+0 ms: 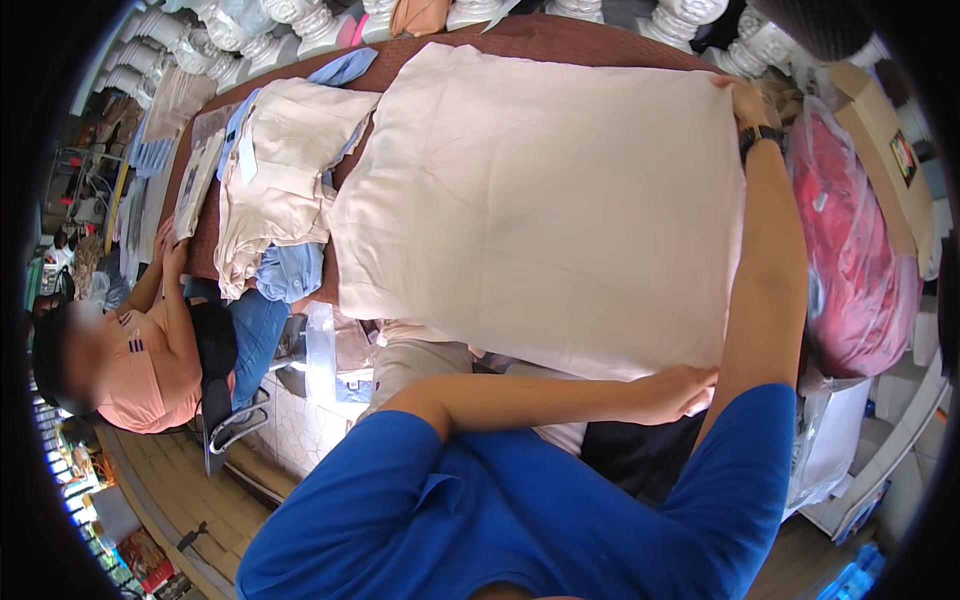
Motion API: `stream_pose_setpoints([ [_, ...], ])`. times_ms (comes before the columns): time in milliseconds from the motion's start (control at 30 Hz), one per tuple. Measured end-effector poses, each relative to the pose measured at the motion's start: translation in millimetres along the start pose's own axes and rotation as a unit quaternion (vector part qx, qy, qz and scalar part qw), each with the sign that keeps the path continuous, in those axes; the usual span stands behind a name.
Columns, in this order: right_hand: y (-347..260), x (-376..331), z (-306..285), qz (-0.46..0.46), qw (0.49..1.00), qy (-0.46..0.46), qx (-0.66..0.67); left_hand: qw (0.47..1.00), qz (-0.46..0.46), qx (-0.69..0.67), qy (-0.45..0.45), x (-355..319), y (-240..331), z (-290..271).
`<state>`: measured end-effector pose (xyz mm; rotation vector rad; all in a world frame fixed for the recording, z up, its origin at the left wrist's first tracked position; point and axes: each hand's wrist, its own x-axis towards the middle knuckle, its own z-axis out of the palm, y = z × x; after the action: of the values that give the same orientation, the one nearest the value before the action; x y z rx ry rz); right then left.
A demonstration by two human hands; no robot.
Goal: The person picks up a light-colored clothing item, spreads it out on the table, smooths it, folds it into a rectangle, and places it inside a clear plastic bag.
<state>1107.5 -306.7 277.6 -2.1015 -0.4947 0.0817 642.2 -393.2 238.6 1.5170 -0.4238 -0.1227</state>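
Observation:
A large, pale cream cloth lies spread across the brown-covered table, nearly smooth, with faint creases toward its left side. At its near right corner my left hand is closed, pinching the edge. My right hand, with a dark band on the wrist, reaches to the far right corner and grips the cloth there; some of its fingers are hard to make out. To the left of the cloth is a loose pile of cream garments with a white tag, and blue garments show beneath it.
On the left a seated co-worker handles a flat packed garment at the table's edge. Red goods in a clear plastic bag and an open cardboard box stand at the right. White balusters line the far side.

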Motion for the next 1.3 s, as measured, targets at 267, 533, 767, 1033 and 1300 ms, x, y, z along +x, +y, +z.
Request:
stream_pose_setpoints([
  [267, 75.4, -121.8, -22.4, -0.277, 0.934, 0.036, -0.225, 0.981, 0.034, 0.122, 0.147, -153.6, 6.6, -122.1],
  [533, 37.8, -434.3, -56.1, 0.140, 0.902, 0.118, -0.391, 0.688, -0.279, 0.184, 0.645, -456.8, -39.1, -189.8],
  [767, 103.4, -500.1, -11.9, 0.177, 0.964, 0.162, 0.116, 0.797, -0.288, -0.047, 0.529, -433.2, -95.7, -218.6],
  [1033, 68.5, -501.6, -20.7, 0.205, 0.951, 0.204, 0.107, 0.748, -0.148, 0.349, 0.546, -414.0, -6.9, -191.7],
  [1300, 85.9, -498.8, -61.8, 0.169, 0.923, 0.202, -0.279, 0.732, -0.414, 0.197, 0.503, -401.1, 74.7, -129.0],
])
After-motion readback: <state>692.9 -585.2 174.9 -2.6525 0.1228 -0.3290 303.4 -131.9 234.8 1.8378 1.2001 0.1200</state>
